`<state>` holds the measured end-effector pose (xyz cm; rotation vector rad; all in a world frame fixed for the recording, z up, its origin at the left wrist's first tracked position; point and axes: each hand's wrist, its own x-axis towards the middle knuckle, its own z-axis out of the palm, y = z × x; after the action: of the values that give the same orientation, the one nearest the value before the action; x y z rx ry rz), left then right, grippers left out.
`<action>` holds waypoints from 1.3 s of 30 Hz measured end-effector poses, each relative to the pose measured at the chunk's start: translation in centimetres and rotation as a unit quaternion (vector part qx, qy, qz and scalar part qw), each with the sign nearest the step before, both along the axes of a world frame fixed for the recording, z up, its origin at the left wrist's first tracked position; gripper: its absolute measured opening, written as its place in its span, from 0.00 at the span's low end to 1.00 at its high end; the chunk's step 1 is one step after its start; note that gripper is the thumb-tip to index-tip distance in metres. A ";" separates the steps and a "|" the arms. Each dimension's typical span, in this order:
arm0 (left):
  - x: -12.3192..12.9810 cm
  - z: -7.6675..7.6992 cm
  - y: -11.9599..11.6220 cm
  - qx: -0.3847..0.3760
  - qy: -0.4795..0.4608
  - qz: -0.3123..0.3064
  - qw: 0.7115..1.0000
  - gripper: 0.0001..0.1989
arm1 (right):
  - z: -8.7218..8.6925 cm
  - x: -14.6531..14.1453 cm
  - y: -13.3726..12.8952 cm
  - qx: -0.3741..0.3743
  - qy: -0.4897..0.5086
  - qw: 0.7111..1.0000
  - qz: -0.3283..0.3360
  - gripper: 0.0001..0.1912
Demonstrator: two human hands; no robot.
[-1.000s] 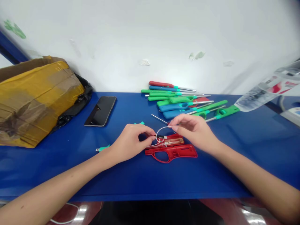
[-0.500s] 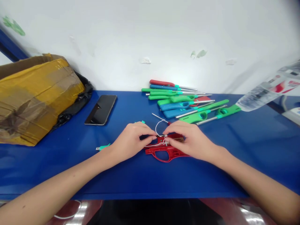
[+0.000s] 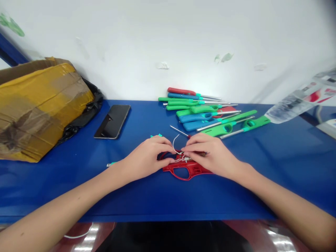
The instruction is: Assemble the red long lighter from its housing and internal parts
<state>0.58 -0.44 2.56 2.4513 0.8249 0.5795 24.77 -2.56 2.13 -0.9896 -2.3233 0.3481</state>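
Two red plastic casing halves lie side by side on the blue table; the nearer one [image 3: 193, 170] has a trigger loop. A thin white wire [image 3: 173, 142] curves up from the farther half, between my hands. My left hand [image 3: 149, 155] rests at the left end of the farther half, thumb and fingertips a little apart with nothing seen between them. My right hand [image 3: 207, 152] pinches at small parts over the same half; what it holds is too small to name. Just beyond my right fingers lies a screwdriver [image 3: 181, 132] with a thin metal shaft.
Several green, blue and red long-nosed lighters [image 3: 199, 117] are heaped by the wall. A black phone [image 3: 112, 121] and a taped cardboard box [image 3: 44, 108] are at left. A clear bottle [image 3: 291, 105] leans at right. A small teal piece with metal [image 3: 112, 164] is beside my left wrist.
My right fingertips have closed in over the small parts, and the white wire has shifted slightly left. My left hand has moved slightly, its thumb lower. The view has shifted a little.
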 end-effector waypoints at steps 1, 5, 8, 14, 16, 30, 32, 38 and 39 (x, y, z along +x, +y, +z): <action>0.1 0.0 0.0 -0.002 -0.004 0.003 1.000 0.06 | 0.0 0.0 0.0 0.000 -0.002 1.000 0.004 0.11; 0.3 0.1 -0.1 -0.024 0.000 0.028 0.999 0.04 | 0.3 0.2 0.1 -0.019 -0.011 1.000 0.020 0.10; 0.2 0.2 -0.1 -0.029 0.029 0.059 0.997 0.09 | 0.6 0.4 0.1 -0.037 -0.024 0.999 0.021 0.09; -0.1 0.4 0.1 -0.016 0.018 0.061 0.998 0.19 | 0.4 0.6 0.1 -0.035 -0.035 0.999 0.023 0.09; -0.2 0.4 0.1 -0.001 0.002 0.045 0.999 0.19 | 0.3 0.6 0.1 -0.032 -0.041 0.998 0.024 0.10; -0.3 -0.1 0.3 0.144 0.071 -0.018 0.987 0.11 | 0.4 0.4 0.2 -0.013 -0.032 0.999 0.031 0.09; -0.3 -0.2 0.3 0.150 0.077 -0.018 0.986 0.11 | 0.7 0.6 0.2 -0.013 -0.043 0.998 0.046 0.10; -0.3 -0.4 0.3 0.160 0.080 -0.019 0.984 0.11 | 2.1 1.4 0.0 -0.012 -0.106 0.988 0.111 0.11; -0.3 -0.4 0.2 0.161 0.080 -0.019 0.983 0.12 | 2.2 1.5 0.0 -0.009 -0.118 0.986 0.118 0.11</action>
<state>0.33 -0.20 2.17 2.8335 0.7966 0.5427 26.30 -2.53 4.32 -0.8011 -2.6667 0.3632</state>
